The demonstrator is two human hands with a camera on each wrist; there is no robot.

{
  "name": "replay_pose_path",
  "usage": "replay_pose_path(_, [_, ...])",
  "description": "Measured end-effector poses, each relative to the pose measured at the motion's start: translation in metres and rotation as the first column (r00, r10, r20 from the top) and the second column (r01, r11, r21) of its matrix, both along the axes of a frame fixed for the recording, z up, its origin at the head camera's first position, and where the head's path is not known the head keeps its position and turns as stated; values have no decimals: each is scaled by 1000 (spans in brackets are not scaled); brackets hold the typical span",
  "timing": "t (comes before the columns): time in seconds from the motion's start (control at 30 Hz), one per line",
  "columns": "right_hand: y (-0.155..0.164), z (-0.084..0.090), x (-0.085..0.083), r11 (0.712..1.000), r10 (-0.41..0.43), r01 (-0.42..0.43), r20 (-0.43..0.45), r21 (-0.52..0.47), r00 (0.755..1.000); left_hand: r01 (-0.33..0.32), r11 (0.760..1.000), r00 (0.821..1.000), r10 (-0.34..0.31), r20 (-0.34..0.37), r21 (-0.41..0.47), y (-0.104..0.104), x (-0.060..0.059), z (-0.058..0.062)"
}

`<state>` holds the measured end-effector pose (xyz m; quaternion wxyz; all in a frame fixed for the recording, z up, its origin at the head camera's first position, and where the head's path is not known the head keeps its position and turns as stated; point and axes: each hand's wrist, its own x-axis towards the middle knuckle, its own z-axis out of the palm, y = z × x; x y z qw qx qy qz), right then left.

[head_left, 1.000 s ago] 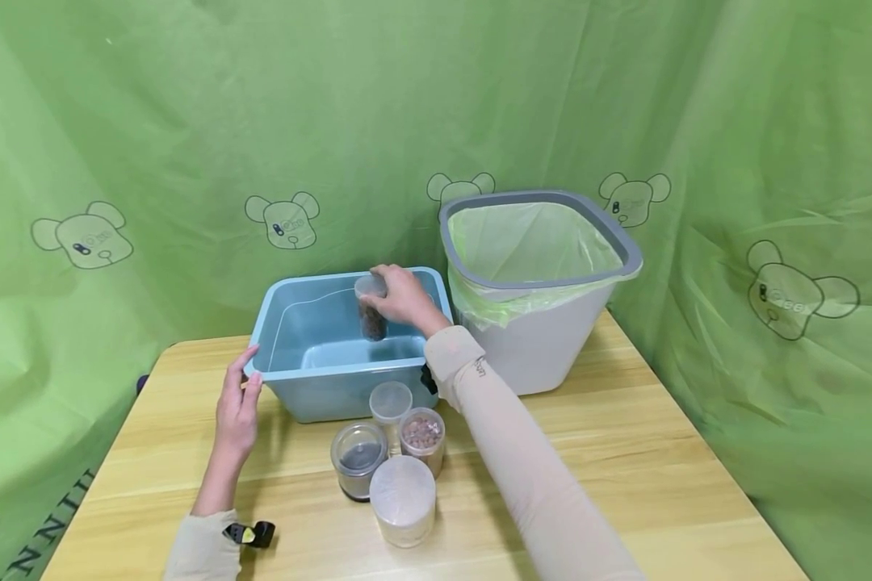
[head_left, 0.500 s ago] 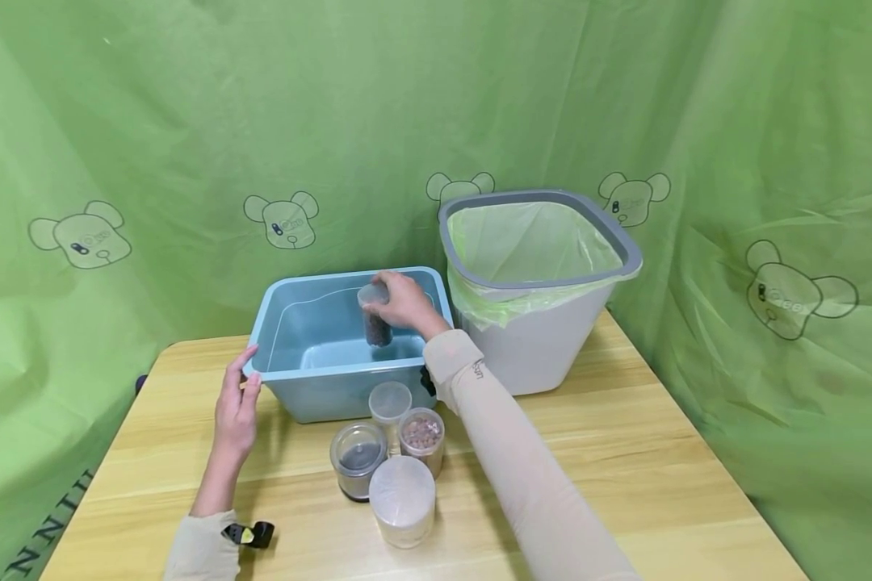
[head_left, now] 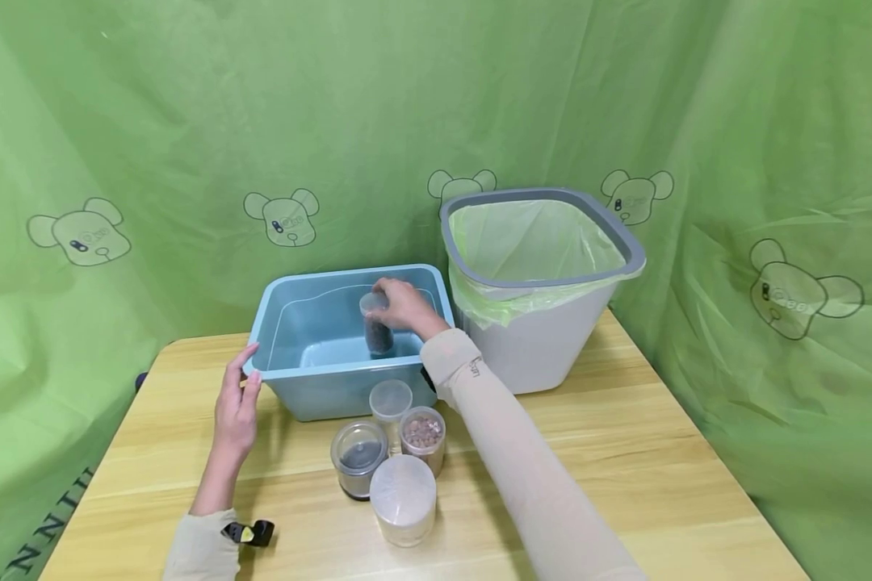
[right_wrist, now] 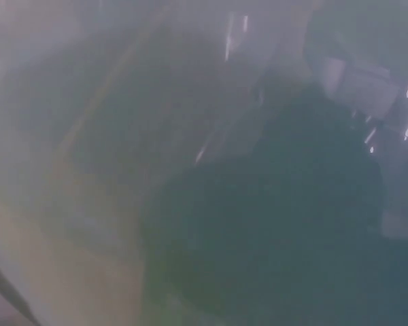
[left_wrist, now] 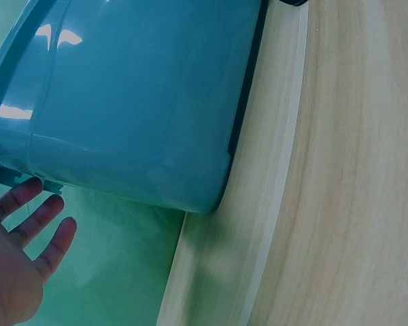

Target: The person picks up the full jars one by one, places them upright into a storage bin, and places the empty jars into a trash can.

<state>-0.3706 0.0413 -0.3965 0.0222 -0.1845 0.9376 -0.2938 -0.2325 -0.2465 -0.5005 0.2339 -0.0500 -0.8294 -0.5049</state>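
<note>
Dark-filled clear jar [head_left: 379, 336] gripped near its top by the right hand [head_left: 405, 308], inside the blue basin [head_left: 349, 394], base contact hard to judge, basin's left rim touched by the left hand [head_left: 236, 411], fingers [left_wrist: 57, 247] spread

a clear cylindrical jar [head_left: 379, 337] with dark contents is nearly upright inside a blue rectangular tub [head_left: 334, 397].
</note>
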Motion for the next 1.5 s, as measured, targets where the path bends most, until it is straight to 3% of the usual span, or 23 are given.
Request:
replay_pose_path(0.87, [4,-3,9,975,76,-99,117,200,990,4,1000,1000,-4,-18,-2,0,-1,-1])
replay_pose_path(1.5, [12,3,7,963,112,-130,86,236,990,2,1000,1000,-2,-7,4,0,0,-2])
